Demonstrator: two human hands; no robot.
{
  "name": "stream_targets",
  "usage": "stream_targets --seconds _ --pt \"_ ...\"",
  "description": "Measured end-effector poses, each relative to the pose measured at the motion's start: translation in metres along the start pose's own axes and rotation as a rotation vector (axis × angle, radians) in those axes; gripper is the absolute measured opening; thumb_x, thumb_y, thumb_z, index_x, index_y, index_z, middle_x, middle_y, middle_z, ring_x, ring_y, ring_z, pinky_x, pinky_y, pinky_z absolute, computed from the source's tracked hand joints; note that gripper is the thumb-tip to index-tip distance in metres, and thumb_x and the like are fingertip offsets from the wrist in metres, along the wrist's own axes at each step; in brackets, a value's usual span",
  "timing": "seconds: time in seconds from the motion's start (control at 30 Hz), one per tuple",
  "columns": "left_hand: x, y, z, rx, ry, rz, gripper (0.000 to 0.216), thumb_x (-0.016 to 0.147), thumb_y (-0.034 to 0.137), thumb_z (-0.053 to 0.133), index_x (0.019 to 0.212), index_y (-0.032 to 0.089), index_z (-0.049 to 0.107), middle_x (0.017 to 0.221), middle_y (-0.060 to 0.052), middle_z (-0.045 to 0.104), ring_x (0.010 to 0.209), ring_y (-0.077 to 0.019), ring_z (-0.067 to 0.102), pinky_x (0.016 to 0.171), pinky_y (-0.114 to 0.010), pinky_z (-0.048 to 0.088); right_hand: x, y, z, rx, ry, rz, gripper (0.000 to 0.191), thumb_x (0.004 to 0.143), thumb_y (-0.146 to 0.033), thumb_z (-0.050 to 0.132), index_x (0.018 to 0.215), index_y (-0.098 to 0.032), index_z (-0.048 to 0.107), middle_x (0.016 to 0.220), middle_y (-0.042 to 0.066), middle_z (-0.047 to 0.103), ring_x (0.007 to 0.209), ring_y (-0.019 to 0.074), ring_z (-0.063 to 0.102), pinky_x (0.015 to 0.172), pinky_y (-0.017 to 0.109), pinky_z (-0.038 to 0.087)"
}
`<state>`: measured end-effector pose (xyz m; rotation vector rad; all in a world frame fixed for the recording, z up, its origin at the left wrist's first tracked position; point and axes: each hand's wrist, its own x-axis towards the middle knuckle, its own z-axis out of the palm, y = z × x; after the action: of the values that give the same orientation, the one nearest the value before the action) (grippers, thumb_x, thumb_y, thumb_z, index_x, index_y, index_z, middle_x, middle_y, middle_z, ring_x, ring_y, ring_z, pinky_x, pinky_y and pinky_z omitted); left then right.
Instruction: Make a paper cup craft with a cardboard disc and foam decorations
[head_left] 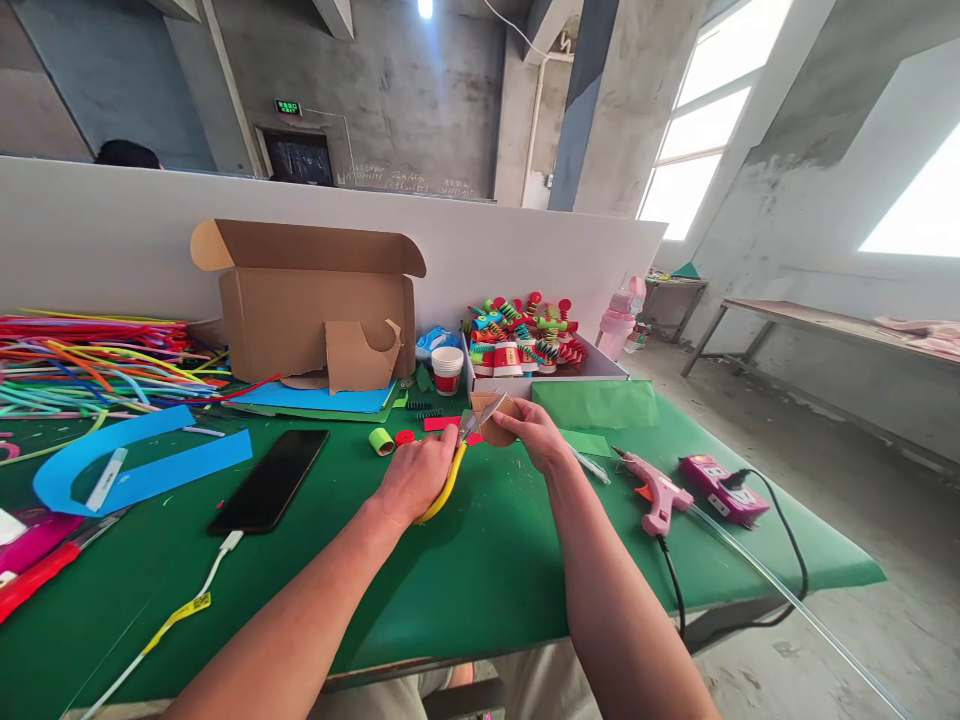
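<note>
My left hand (417, 473) is closed around a pair of scissors with yellow handles (451, 486). Their metal blades point up and away, against a small piece of brown cardboard (496, 430). That piece has a curved edge and is pinched between the fingers of my right hand (537, 434). Both hands are above the green tabletop, near its middle. Just beyond them are a red strip (441, 424), a red disc (405, 437) and a green paper roll (381, 441). How far the blades have cut into the cardboard I cannot tell.
A phone (270, 482) lies left, beside a blue strip (150, 485). A pink glue gun (657, 492) with its cord is at right. Behind stand a cardboard box (315, 300), paper cups (448, 368) and a tray (600, 372) of colourful crafts.
</note>
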<state>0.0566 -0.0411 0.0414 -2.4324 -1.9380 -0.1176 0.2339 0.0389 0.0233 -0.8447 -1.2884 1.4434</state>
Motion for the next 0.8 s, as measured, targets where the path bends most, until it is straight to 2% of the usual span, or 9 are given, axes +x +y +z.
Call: stream_targets --seconds 0.17,0.37,0.53,0.8 --pt "0.0 0.001 -0.001 -0.035 -0.032 0.005 0.022 0.099 0.016 0.029 0.109 0.015 0.047 0.088 -0.015 0.072 0.086 -0.0311 0.072 0.071 -0.038 0.052 0.0 0.0 0.0 0.016 0.024 0.02 0.047 0.043 -0.041 0.09 0.08 -0.018 0.073 0.074 0.001 0.073 0.068 0.0164 0.063 0.066 0.028 0.049" --pt "0.002 -0.001 0.004 -0.075 -0.016 -0.019 0.023 0.095 0.012 0.032 0.113 0.014 0.046 0.09 -0.014 0.071 0.088 -0.031 0.071 0.071 -0.037 0.051 0.005 0.008 0.01 0.113 0.146 -0.014 0.045 0.048 -0.046 0.088 0.077 -0.019 0.068 0.071 -0.001 0.068 0.065 0.0138 0.06 0.062 0.026 0.047" --pt "0.003 -0.005 0.008 -0.055 0.004 -0.028 0.022 0.097 0.015 0.031 0.115 0.014 0.043 0.098 -0.015 0.069 0.087 -0.0303 0.07 0.068 -0.036 0.05 0.006 0.01 0.013 0.036 0.114 -0.056 0.044 0.052 -0.051 0.085 0.079 -0.02 0.069 0.073 0.0 0.069 0.067 0.0153 0.061 0.063 0.026 0.048" --pt "0.004 -0.007 0.013 -0.081 0.042 -0.018 0.024 0.101 0.026 0.029 0.114 0.015 0.045 0.099 -0.016 0.069 0.09 -0.0295 0.07 0.069 -0.034 0.049 0.005 0.01 0.012 0.021 0.05 -0.043 0.046 0.05 -0.052 0.087 0.079 -0.021 0.07 0.075 0.001 0.071 0.07 0.0173 0.063 0.065 0.028 0.05"
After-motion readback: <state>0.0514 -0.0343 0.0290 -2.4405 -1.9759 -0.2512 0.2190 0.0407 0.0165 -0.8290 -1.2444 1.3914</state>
